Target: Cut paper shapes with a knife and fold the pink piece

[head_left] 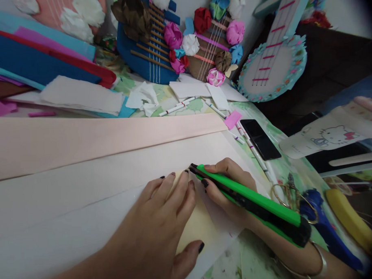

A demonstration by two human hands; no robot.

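While your left hand lies flat, fingers spread, on the cream card atop the white sheet, your right hand grips the green cutter, tip at the card's upper edge.

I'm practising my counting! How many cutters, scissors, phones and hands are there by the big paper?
green cutter: 1
scissors: 1
black phone: 1
hands: 2, the left hand flat on the cream paper, the right hand holding the green cutter
Total: 5
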